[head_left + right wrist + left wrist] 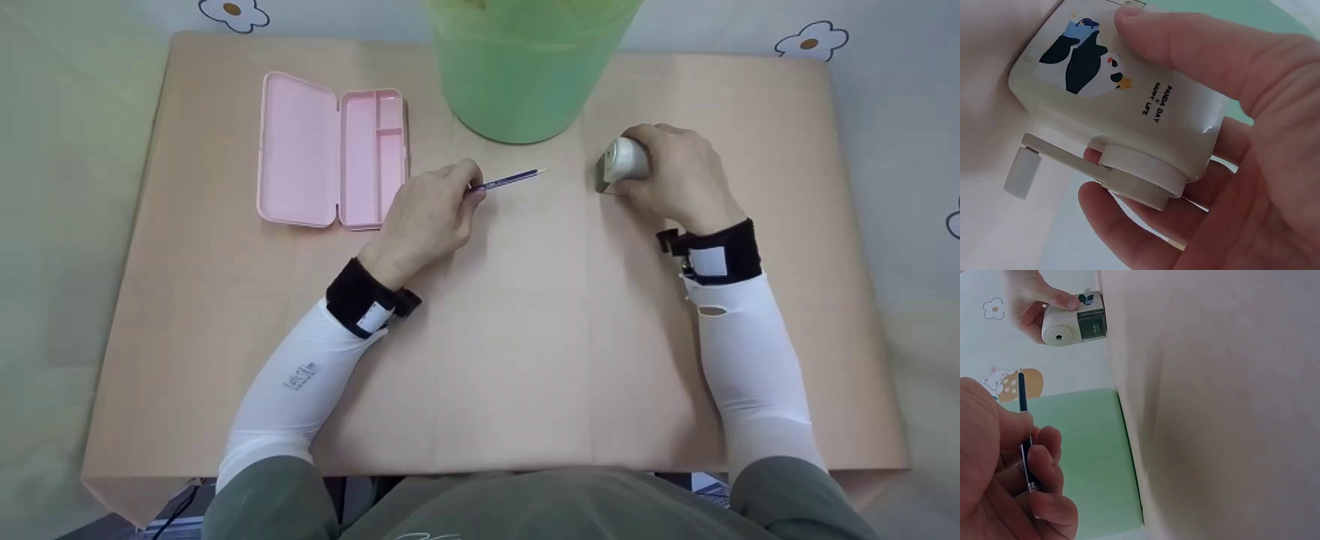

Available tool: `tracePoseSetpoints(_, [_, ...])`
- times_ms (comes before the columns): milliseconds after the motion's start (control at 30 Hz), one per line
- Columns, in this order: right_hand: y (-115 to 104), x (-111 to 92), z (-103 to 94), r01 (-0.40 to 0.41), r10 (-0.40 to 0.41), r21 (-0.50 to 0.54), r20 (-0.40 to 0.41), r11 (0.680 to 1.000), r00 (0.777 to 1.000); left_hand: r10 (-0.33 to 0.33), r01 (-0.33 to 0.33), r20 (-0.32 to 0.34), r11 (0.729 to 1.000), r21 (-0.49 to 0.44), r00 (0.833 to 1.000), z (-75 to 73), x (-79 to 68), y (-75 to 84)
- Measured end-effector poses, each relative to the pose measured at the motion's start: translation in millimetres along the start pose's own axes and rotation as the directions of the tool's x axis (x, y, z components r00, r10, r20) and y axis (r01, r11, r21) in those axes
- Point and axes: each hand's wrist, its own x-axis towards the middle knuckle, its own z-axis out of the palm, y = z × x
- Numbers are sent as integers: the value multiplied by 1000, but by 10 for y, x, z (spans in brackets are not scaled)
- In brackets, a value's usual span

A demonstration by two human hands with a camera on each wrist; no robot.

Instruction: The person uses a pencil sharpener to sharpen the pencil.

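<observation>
My left hand pinches a dark blue pencil between thumb and fingers, its sharpened tip toward the right. In the left wrist view the pencil runs through the fingers, with a metal band at its lower end. My right hand grips a white crank pencil sharpener standing on the table. A panda print and a crank handle show on the sharpener in the right wrist view. The sharpener's round pencil hole faces the left hand, with the pencil tip apart from it.
An open pink pencil case with compartments lies at the left on the beige-covered table. A tall green bin stands at the back middle, behind and between the hands. The wall behind carries flower drawings.
</observation>
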Motion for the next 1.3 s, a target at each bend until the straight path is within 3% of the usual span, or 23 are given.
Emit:
tracePoseSetpoints(300, [-165, -67, 27, 110, -111, 34, 20, 993, 994, -20, 20, 4, 1000, -14, 1000, -34, -11, 22])
tracePoseSetpoints(467, [-310, -130, 41, 167, -169, 68, 29, 984, 985, -23, 23, 49, 1000, -15, 999, -82, -1, 70])
tracePoseSetpoints(1000, [-457, -194, 221, 226, -232, 90, 68, 970, 970, -27, 29, 144, 1000, -12, 989, -161, -48, 21])
tracePoseSetpoints(1300, [-490, -204, 294, 238, -244, 80, 69, 968, 967, 40, -39, 150, 999, -11, 988, -162, -54, 23])
